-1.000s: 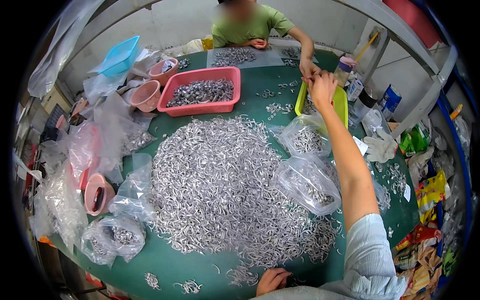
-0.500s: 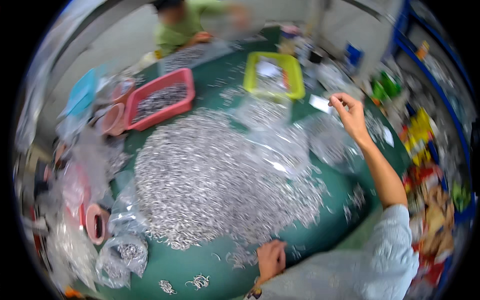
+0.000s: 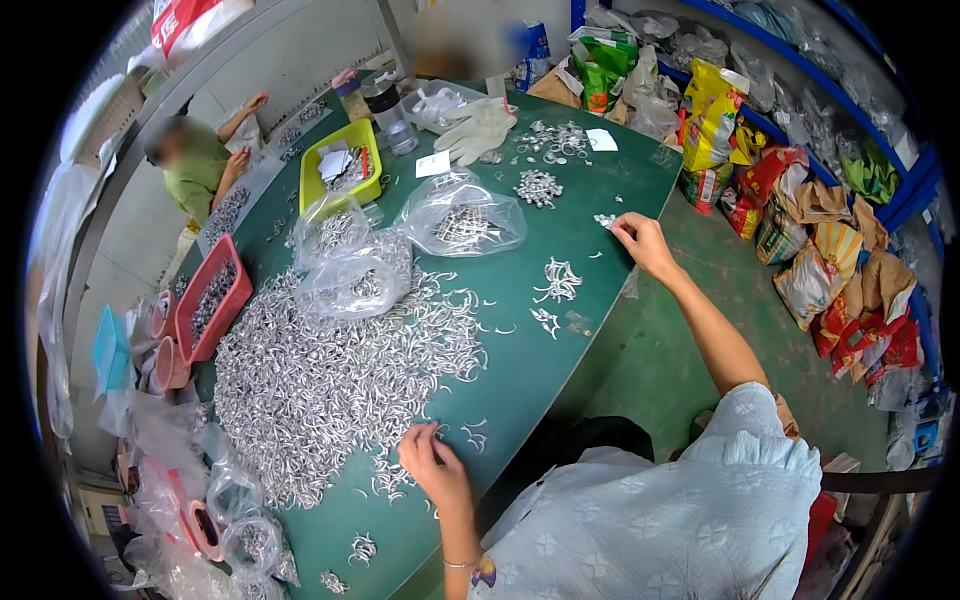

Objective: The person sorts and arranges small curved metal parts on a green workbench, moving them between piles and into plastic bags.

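Note:
A large heap of small curved silver metal pieces point(image 3: 320, 380) covers much of the green table. At its near right edge my left hand point(image 3: 435, 468) rests with fingers bent inward; whatever they may hold is hidden. My right hand point(image 3: 645, 245) reaches to the table's right edge. Its thumb and fingers pinch at a little cluster of small silver pieces point(image 3: 604, 220). Between my hands lie small loose groups of curved pieces point(image 3: 558, 281). A clear plastic bag point(image 3: 462, 215) with metal parts lies beyond the heap, beside other clear bags point(image 3: 355, 283).
A pink tray point(image 3: 215, 300) and a yellow-green tray point(image 3: 341, 165) stand past the heap. White cards point(image 3: 433, 164), a pale glove point(image 3: 476, 130) and round metal parts point(image 3: 538, 188) lie farther back. Colourful sacks point(image 3: 715, 115) line the right. Another person point(image 3: 195, 165) works at the far left.
My view has turned right, so the heap now sits farther left. My right hand has left the white card's side and is at the small silver pieces. My left hand stays by the heap's near edge.

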Action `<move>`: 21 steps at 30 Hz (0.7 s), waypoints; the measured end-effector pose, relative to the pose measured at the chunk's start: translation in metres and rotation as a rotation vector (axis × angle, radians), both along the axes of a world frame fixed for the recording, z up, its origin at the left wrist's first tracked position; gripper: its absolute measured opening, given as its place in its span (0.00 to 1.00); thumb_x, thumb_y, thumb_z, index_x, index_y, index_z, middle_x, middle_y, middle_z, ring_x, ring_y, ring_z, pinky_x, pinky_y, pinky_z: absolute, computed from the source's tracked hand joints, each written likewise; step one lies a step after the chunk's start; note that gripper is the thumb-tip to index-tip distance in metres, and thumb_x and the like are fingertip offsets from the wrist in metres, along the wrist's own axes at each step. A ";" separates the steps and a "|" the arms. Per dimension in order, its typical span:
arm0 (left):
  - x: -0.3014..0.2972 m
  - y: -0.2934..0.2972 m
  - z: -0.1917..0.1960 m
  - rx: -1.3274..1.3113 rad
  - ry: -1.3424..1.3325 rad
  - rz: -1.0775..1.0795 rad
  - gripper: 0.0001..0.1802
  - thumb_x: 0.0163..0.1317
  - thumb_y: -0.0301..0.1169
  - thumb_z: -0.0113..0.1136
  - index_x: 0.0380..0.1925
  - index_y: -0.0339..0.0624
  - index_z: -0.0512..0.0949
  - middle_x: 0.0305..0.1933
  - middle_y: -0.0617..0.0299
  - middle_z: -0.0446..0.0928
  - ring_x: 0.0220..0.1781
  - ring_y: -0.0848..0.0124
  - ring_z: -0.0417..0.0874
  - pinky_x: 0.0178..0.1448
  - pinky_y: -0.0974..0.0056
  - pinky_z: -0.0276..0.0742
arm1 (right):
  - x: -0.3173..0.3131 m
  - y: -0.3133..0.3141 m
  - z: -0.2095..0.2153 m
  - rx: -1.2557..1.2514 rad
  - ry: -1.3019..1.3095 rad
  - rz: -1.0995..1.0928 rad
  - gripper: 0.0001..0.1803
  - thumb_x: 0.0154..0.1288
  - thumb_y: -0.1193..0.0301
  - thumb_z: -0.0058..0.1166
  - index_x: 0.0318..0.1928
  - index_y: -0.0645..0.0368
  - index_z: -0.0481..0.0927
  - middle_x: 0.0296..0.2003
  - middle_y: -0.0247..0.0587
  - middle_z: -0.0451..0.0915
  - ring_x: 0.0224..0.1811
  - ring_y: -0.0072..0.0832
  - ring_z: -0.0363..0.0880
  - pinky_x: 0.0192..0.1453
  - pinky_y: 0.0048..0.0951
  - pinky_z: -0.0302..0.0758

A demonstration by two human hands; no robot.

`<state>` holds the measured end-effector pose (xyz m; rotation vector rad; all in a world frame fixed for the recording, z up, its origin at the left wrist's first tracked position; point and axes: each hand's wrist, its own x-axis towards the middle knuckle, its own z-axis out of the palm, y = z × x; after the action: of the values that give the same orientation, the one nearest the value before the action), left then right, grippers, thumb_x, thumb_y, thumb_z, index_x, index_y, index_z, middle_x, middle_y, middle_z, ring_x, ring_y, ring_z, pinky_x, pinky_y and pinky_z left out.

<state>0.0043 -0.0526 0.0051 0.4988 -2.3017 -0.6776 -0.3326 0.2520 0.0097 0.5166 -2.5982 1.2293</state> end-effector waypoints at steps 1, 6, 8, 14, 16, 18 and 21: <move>0.000 0.006 0.006 0.011 0.054 -0.004 0.13 0.54 0.13 0.54 0.38 0.37 0.79 0.41 0.53 0.77 0.46 0.56 0.78 0.52 0.58 0.71 | -0.007 0.000 -0.005 -0.022 0.042 -0.006 0.04 0.61 0.75 0.57 0.33 0.64 0.80 0.27 0.41 0.78 0.27 0.28 0.75 0.35 0.29 0.73; 0.000 0.072 0.036 0.293 0.065 -0.358 0.11 0.57 0.13 0.55 0.38 0.34 0.80 0.41 0.53 0.78 0.44 0.61 0.81 0.49 0.63 0.75 | -0.035 0.010 -0.025 0.032 0.347 0.087 0.04 0.58 0.76 0.57 0.34 0.62 0.80 0.37 0.44 0.77 0.43 0.42 0.73 0.51 0.37 0.70; 0.000 0.102 0.041 0.496 -0.092 -0.548 0.11 0.60 0.14 0.54 0.40 0.34 0.80 0.41 0.53 0.78 0.45 0.65 0.81 0.50 0.66 0.75 | -0.043 0.014 -0.026 0.009 0.250 0.164 0.06 0.60 0.77 0.55 0.38 0.62 0.81 0.42 0.45 0.78 0.48 0.42 0.75 0.55 0.39 0.70; -0.039 0.147 -0.026 1.255 -0.432 -0.902 0.16 0.71 0.23 0.50 0.56 0.32 0.73 0.51 0.53 0.78 0.52 0.67 0.80 0.56 0.65 0.77 | -0.053 0.003 -0.029 -0.041 0.178 0.401 0.11 0.68 0.74 0.47 0.45 0.62 0.81 0.56 0.46 0.78 0.65 0.44 0.70 0.68 0.39 0.67; -0.068 0.163 -0.035 1.565 -0.413 -0.851 0.18 0.72 0.25 0.48 0.59 0.30 0.70 0.54 0.50 0.77 0.57 0.64 0.79 0.61 0.62 0.75 | -0.057 0.009 -0.032 0.093 0.183 0.470 0.13 0.70 0.70 0.47 0.47 0.63 0.81 0.57 0.46 0.77 0.66 0.44 0.69 0.68 0.40 0.67; -0.095 0.178 -0.046 1.778 -0.374 -0.799 0.20 0.73 0.27 0.46 0.61 0.29 0.67 0.59 0.47 0.74 0.62 0.61 0.76 0.66 0.59 0.72 | -0.048 0.011 -0.030 0.136 0.183 0.503 0.13 0.71 0.68 0.48 0.47 0.63 0.81 0.57 0.46 0.78 0.65 0.43 0.70 0.68 0.40 0.67; -0.136 0.198 -0.055 1.921 -0.357 -0.753 0.24 0.75 0.30 0.41 0.65 0.27 0.60 0.69 0.43 0.63 0.71 0.56 0.66 0.74 0.55 0.63 | -0.026 0.018 -0.033 0.123 0.259 0.514 0.14 0.69 0.69 0.51 0.48 0.66 0.80 0.56 0.46 0.78 0.65 0.43 0.70 0.68 0.41 0.67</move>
<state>-0.1318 0.1457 -0.0496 0.4617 -1.2425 -3.2745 -0.3585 0.2699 -0.0235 1.3362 -2.4000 1.0406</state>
